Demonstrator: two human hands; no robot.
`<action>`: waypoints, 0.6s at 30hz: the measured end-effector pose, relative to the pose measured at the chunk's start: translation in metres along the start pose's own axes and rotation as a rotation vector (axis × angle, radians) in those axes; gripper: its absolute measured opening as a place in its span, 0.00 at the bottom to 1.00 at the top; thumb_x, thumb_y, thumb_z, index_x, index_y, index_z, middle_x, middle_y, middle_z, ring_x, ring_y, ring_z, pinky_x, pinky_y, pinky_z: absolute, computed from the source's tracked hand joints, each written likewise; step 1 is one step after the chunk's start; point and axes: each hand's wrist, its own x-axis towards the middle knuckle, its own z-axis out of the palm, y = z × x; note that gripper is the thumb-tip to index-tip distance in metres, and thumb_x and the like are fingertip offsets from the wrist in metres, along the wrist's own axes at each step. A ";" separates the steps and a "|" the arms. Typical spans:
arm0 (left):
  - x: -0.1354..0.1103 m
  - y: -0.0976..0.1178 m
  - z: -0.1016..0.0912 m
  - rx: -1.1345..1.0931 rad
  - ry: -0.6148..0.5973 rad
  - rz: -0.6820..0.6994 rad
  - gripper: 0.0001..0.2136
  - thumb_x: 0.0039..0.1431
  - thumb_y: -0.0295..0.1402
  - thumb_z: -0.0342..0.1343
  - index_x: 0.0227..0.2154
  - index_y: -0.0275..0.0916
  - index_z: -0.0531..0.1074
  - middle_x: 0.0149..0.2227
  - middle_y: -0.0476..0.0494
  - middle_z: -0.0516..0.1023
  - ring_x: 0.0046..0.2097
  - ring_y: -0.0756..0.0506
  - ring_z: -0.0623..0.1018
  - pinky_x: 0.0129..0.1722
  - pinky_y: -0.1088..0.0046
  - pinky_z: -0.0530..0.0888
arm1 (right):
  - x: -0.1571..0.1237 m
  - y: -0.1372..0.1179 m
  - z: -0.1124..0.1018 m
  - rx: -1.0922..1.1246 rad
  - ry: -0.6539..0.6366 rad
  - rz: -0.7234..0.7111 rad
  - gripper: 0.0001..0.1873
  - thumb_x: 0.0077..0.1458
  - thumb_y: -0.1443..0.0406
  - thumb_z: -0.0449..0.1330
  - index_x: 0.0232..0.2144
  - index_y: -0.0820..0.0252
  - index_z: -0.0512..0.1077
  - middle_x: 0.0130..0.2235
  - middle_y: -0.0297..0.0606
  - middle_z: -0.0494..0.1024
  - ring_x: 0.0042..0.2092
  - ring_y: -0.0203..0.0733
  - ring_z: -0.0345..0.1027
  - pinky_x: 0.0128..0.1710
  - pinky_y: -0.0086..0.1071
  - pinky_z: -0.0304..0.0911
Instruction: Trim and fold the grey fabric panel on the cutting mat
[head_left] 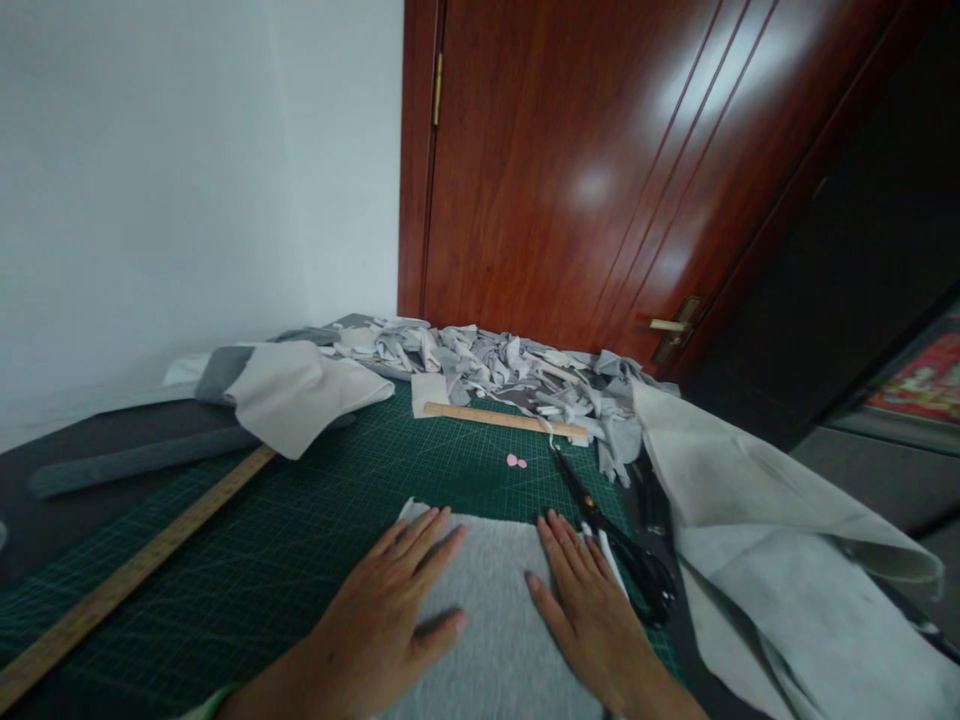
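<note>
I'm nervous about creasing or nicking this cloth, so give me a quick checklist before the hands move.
1. Left hand spread flat on the grey fabric: ok.
2. Right hand spread flat on the fabric's other side: ok.
3. Fabric smooth between the hands: ok, no clear fold shows.
4. Fabric's near edge straight: cannot tell, it runs out of the picture.
5. Scissors off the fabric, blades pointing away from the hands: ok, they lie just right of the right hand.
6. Long ruler off the fabric: ok, it lies well to the left.
</note>
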 end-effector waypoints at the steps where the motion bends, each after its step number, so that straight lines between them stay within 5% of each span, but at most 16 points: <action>1: -0.001 -0.001 -0.001 0.003 0.002 -0.011 0.32 0.62 0.45 0.55 0.66 0.45 0.55 0.67 0.41 0.59 0.65 0.35 0.62 0.62 0.51 0.64 | 0.000 0.001 0.000 -0.008 -0.009 0.000 0.35 0.67 0.51 0.39 0.66 0.70 0.51 0.68 0.47 0.47 0.69 0.52 0.41 0.65 0.54 0.48; 14: -0.045 -0.039 0.002 0.171 0.074 -0.092 0.35 0.61 0.50 0.54 0.67 0.48 0.51 0.66 0.41 0.62 0.62 0.34 0.68 0.57 0.52 0.70 | -0.001 -0.003 -0.008 0.000 -0.038 0.023 0.35 0.67 0.51 0.38 0.66 0.70 0.49 0.68 0.46 0.45 0.69 0.51 0.38 0.67 0.52 0.44; 18: -0.034 -0.023 -0.005 0.186 0.153 -0.071 0.33 0.57 0.44 0.59 0.65 0.47 0.59 0.68 0.36 0.56 0.64 0.28 0.62 0.58 0.44 0.66 | 0.000 -0.004 -0.008 -0.007 -0.012 0.013 0.34 0.67 0.52 0.40 0.66 0.69 0.51 0.68 0.46 0.47 0.68 0.52 0.41 0.66 0.52 0.47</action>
